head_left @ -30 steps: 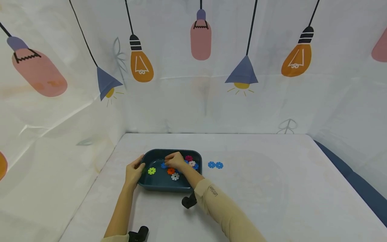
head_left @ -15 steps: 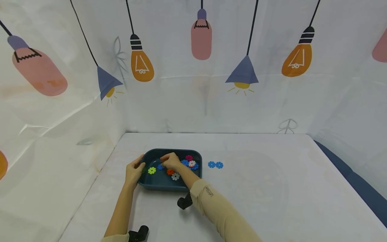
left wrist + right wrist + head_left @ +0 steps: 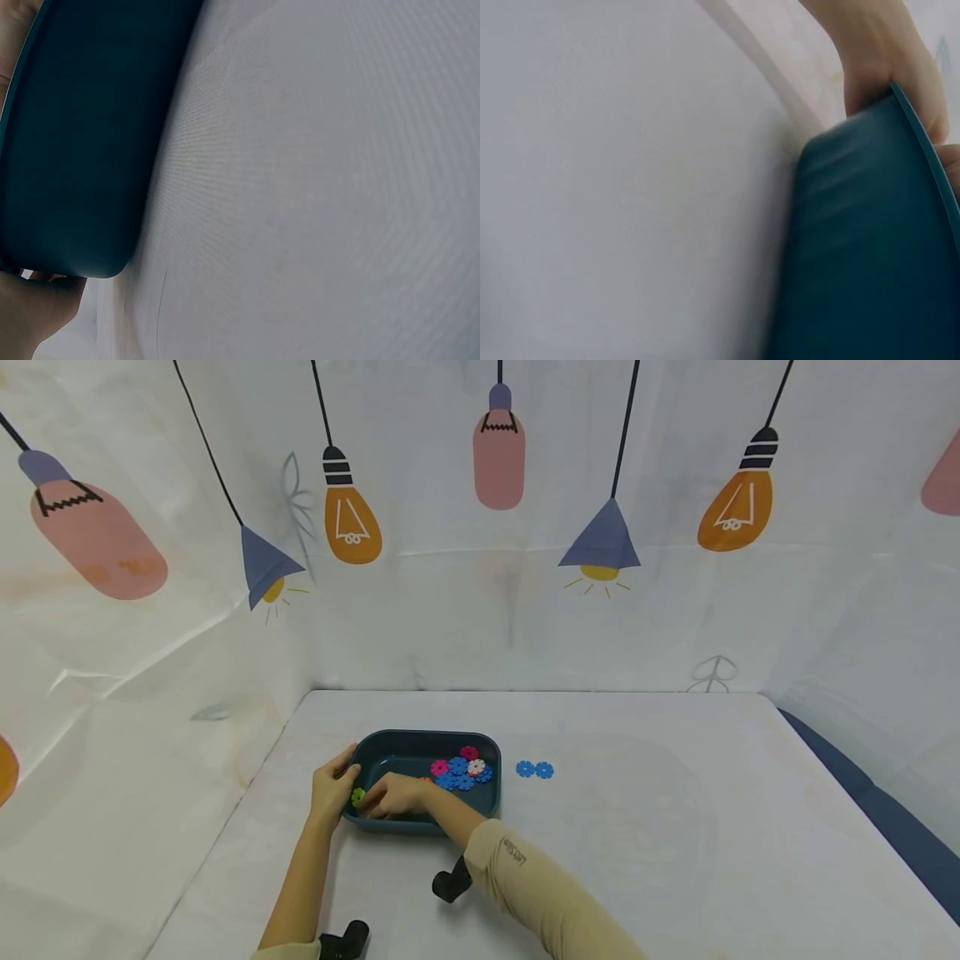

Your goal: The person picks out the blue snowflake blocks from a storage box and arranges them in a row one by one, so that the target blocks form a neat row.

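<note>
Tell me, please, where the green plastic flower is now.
In the head view, the green flower is at the left end of the tray, between the left hand and the right hand.

The left forearm (image 3: pixel 297 877) extends forward and slightly inward; the left hand (image 3: pixel 330 788) grips, thumb set apart from the fingers. The right forearm (image 3: pixel 454 815) slants across towards the left; the right hand (image 3: pixel 398 794) lies near the left one, fingers pointing down and leftward, fingertips unclear

tray (image 3: pixel 408 743) on table (image 3: pixel 675 827); disc cluster (image 3: pixel 459 767) inside, right; another disc (image 3: pixel 357 795) inside, left; disc pair (image 3: pixel 535 769) right of tray
</note>
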### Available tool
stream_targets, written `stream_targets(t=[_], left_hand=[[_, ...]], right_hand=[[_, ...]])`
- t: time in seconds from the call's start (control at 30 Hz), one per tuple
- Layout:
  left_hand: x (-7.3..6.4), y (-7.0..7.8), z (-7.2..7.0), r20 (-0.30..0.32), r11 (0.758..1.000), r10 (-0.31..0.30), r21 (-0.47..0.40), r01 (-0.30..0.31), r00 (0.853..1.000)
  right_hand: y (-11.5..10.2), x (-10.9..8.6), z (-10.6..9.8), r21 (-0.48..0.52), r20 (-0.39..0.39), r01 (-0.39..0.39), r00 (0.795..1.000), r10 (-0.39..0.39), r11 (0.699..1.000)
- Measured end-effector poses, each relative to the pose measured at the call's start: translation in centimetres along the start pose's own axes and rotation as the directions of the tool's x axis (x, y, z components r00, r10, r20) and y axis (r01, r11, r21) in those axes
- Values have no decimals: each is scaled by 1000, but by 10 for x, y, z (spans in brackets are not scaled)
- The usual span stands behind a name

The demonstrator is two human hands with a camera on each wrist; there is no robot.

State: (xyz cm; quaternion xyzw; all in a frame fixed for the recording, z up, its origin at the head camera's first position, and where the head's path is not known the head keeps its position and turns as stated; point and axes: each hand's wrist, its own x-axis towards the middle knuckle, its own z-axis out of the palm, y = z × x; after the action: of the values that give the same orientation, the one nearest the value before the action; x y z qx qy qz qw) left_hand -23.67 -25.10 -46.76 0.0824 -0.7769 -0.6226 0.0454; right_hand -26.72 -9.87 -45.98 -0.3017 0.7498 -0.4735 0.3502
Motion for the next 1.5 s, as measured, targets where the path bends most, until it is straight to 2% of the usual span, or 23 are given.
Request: stream_targets(t=[0.13,0.27,0.4,0.53,0.67,0.83,0.93,1.1,1.37,1.5], left_hand=[[0,0,0,-4,1000,5,3,-5,1000],[-2,0,0,-12,1000,7,3,-7,1000],[-2,1,1,-15,1000,14,7,-14,1000],[-1,1,2,-35,1000,21,20,-20,999],[1,1,2,-43,1000,13,20,-12,999],[1,0,1,-32,1000,6,10,-6,999],[0,0,0,-21,1000,4,5,-4,1000],[-1,1,-1,-18,1000,0,15,0,1000],[0,1,1,-30,1000,3,14,-3,1000],[1,-1,2,-37,1000,10,20,-9,999]], right_hand=[[-3,-4,2,-72,25,16,1000,-14,997],[-3,-7,2,-55,-24,7,1000,-9,998],[-1,-11,0,3,-119,28,993,-27,1000],[1,-20,-6,154,-192,59,981,-29,986],[2,-34,-18,305,-306,126,952,-28,944],[1,-60,-40,326,-429,205,902,-48,923],[3,-78,-53,337,-462,236,885,-58,911],[11,-108,-73,350,-506,242,862,-35,905],[33,-155,-109,318,-596,267,802,-27,910],[49,-176,-123,320,-631,253,776,6,913]])
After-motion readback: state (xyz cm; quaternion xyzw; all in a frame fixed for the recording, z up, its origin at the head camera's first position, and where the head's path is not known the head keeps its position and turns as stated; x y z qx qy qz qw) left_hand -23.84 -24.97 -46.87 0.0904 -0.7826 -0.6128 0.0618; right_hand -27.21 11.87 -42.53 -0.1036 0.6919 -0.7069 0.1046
